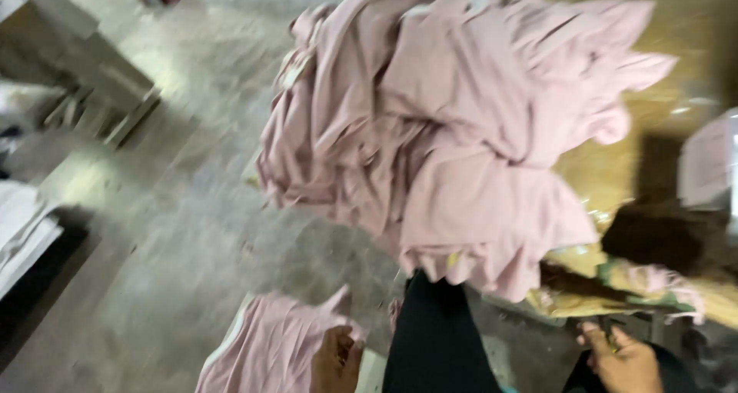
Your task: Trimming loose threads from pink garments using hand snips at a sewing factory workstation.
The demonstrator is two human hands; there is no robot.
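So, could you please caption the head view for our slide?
Left hand touches pink cloth; right hand open beside a heaped pink fabric pile.

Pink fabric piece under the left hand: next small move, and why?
Probably close the left hand on the pink fabric piece it rests against. That piece lies flat and apart from the big pink pile, the fingers already touch its edge, and the right hand is off to the side, holding nothing that can be made out. The frame is blurred, so the grip is unclear.
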